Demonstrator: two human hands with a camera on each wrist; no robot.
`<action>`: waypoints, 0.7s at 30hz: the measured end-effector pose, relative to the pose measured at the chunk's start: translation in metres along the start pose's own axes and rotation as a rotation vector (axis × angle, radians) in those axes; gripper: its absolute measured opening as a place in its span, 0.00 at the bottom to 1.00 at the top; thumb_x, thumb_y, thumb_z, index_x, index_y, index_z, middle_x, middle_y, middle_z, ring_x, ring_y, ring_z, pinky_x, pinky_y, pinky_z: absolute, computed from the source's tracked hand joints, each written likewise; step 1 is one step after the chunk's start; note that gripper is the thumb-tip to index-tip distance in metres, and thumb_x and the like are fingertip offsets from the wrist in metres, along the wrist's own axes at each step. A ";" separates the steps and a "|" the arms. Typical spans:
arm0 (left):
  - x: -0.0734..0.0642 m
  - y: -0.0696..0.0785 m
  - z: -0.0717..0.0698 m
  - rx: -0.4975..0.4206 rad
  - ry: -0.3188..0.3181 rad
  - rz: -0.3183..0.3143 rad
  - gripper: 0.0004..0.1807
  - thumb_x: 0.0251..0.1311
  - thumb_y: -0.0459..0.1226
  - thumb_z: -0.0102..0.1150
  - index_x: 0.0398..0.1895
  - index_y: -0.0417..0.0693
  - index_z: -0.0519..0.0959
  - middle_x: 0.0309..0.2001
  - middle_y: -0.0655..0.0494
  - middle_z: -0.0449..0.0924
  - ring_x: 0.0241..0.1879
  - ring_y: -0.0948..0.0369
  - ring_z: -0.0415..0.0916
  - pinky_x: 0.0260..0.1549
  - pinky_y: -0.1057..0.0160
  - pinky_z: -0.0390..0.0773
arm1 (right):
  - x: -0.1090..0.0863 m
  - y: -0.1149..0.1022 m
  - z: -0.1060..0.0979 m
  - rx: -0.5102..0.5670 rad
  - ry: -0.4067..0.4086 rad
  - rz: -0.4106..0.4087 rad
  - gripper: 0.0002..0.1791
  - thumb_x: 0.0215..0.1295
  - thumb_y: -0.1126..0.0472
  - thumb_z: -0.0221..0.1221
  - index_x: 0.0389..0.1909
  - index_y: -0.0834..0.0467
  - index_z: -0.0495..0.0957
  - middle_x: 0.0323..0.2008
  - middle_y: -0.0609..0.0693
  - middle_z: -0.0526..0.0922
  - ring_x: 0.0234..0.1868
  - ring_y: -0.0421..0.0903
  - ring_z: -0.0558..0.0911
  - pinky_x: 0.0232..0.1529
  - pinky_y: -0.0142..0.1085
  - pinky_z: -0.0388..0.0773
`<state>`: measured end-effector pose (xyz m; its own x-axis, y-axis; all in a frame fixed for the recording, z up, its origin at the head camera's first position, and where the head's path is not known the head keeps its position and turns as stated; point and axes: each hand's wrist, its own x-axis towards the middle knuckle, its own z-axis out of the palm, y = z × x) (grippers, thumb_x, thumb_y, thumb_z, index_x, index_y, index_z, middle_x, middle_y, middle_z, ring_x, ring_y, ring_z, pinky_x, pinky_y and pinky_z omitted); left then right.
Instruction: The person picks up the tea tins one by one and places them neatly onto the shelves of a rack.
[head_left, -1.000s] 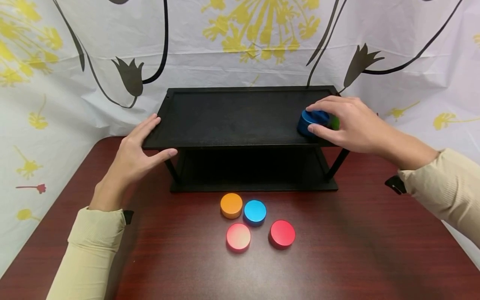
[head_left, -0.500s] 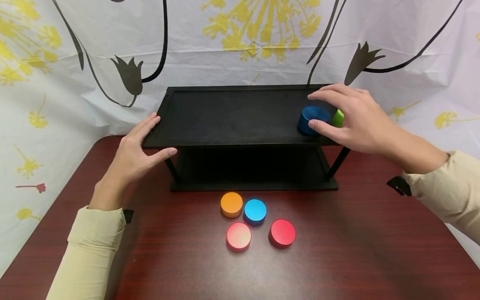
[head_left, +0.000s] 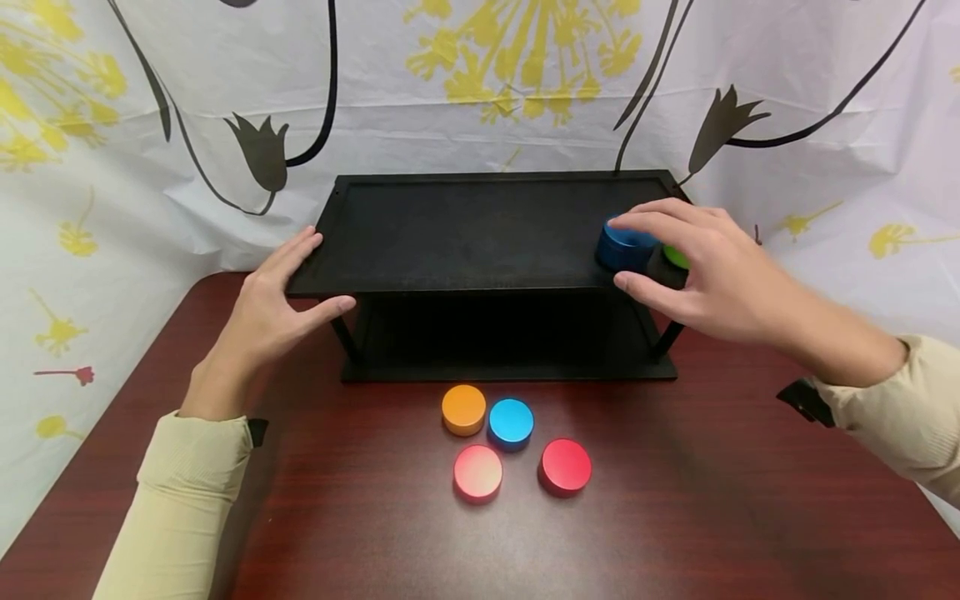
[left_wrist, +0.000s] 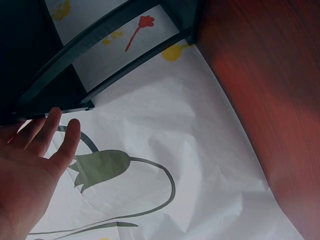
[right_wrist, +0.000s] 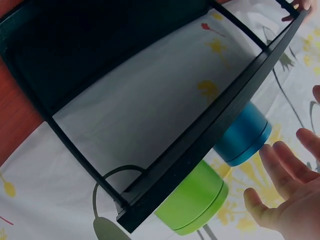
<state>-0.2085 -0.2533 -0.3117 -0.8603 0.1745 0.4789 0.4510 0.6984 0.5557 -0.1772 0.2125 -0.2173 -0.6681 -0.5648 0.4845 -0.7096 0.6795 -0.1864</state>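
Blue tin (head_left: 624, 252) upright on blk shelf (head_left: 465, 237), axis vert.; R grip (head_left: 708, 271), L grip (head_left: 262, 321) fingers apart.

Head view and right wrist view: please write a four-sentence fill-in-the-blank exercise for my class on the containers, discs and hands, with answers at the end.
1. On the black shelf, the blue container has a neighbouring container coloured ____.
2. On the table in front of the shelf lie ____ discs.
3. In the head view, the disc just left of the light blue disc is ____.
4. The hand nearest the blue container is the person's ____ one.

Missing words: green; four; orange; right.
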 end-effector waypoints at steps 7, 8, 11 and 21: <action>0.000 0.000 -0.001 0.000 -0.001 -0.001 0.46 0.50 0.47 0.76 0.74 0.52 0.67 0.74 0.57 0.61 0.73 0.57 0.56 0.69 0.47 0.57 | -0.010 -0.009 0.004 -0.003 0.025 -0.063 0.28 0.56 0.60 0.69 0.60 0.57 0.78 0.58 0.53 0.78 0.60 0.51 0.74 0.64 0.53 0.60; 0.000 0.001 -0.001 0.000 -0.002 -0.002 0.46 0.50 0.47 0.76 0.74 0.52 0.67 0.74 0.57 0.61 0.73 0.57 0.56 0.69 0.47 0.57 | -0.012 -0.010 0.005 -0.004 0.034 -0.072 0.27 0.56 0.60 0.68 0.59 0.57 0.79 0.58 0.53 0.78 0.60 0.51 0.74 0.64 0.52 0.60; 0.000 0.001 -0.001 0.001 -0.003 -0.004 0.46 0.50 0.47 0.76 0.74 0.52 0.67 0.75 0.57 0.61 0.74 0.56 0.56 0.69 0.47 0.57 | -0.016 -0.013 0.008 -0.002 0.051 -0.087 0.27 0.55 0.60 0.68 0.59 0.58 0.79 0.57 0.53 0.79 0.58 0.51 0.75 0.64 0.51 0.61; -0.001 0.001 0.000 -0.002 0.005 0.004 0.46 0.50 0.47 0.76 0.74 0.52 0.67 0.74 0.58 0.61 0.73 0.57 0.56 0.69 0.47 0.57 | -0.032 -0.018 0.017 0.041 0.048 -0.110 0.27 0.57 0.56 0.68 0.59 0.55 0.79 0.59 0.51 0.78 0.48 0.44 0.74 0.56 0.46 0.65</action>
<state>-0.2077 -0.2530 -0.3117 -0.8574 0.1737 0.4845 0.4548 0.6964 0.5552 -0.1474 0.2103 -0.2440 -0.5749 -0.6114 0.5437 -0.7872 0.5946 -0.1638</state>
